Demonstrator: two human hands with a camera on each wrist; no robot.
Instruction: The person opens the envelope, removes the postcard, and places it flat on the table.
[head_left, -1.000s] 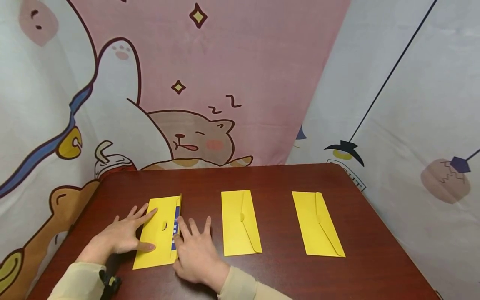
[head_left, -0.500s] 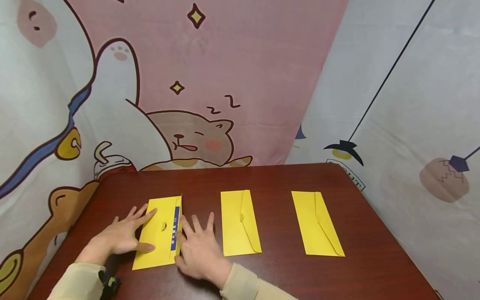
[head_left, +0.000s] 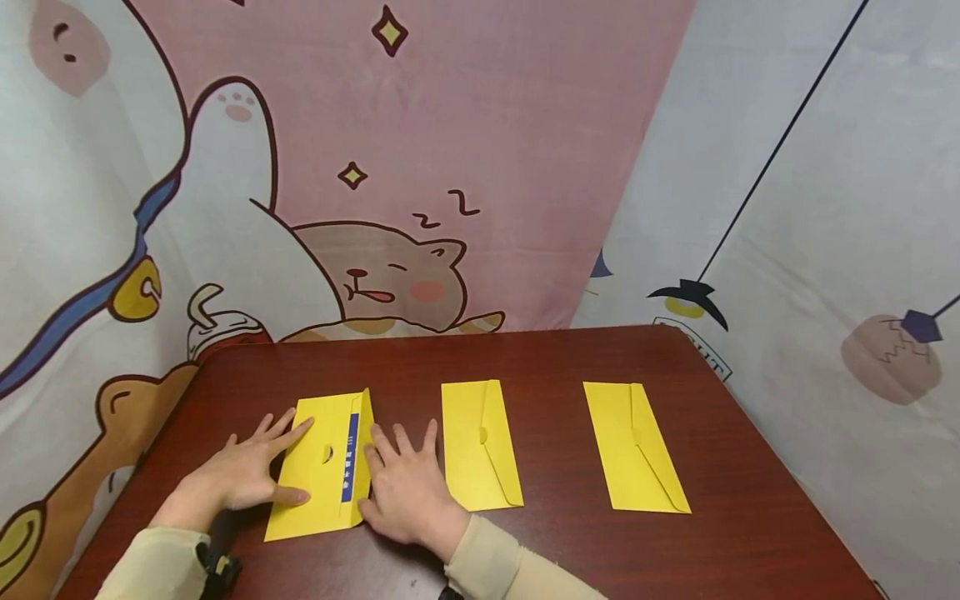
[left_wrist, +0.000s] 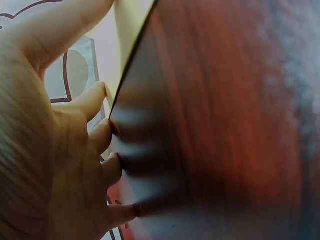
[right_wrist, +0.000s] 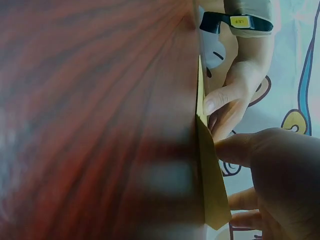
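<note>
A yellow envelope point(head_left: 318, 483) lies at the left of the table, its long flap point(head_left: 364, 450) lifted along the right side. Beside the fold shows a blue printed strip point(head_left: 349, 458), and a small curved slit point(head_left: 327, 453) marks the envelope's middle. My left hand point(head_left: 243, 471) rests on the left part, thumb and index finger spread over the paper. In the left wrist view the other fingertips reach the tabletop past the envelope's edge. My right hand point(head_left: 412, 487) has its fingers extended against the flap's outer edge; the right wrist view shows the flap standing up from the table.
Two more yellow envelopes, one in the middle point(head_left: 480, 450) and one at the right point(head_left: 637, 450), lie with their flaps folded over. All of them are on a dark red-brown wooden table point(head_left: 555, 542). A cartoon-printed cloth point(head_left: 525, 167) hangs behind it.
My right hand has shifted a little to the right. The flap has leaned outward with it, and more of its inner side and of the blue strip shows. The left hand has stayed put.
</note>
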